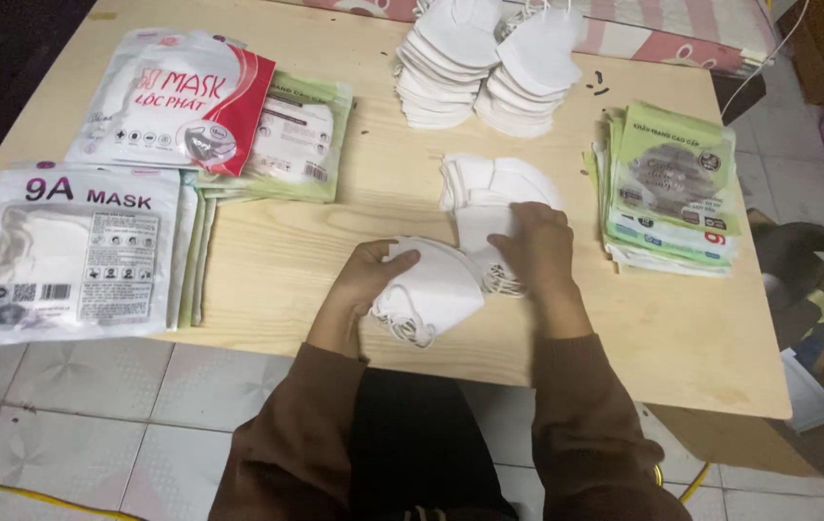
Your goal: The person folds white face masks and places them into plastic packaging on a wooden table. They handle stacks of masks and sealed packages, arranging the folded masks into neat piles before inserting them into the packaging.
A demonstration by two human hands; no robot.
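Now your left hand (366,275) grip clenched round small bunch of white face masks (428,289) at tabletop (267,260) front edge; right hand (535,246) presses flat on loose mask pile (489,193), fingers not closed. Risk: ear loops (501,282) tangle, dragging extra masks along.
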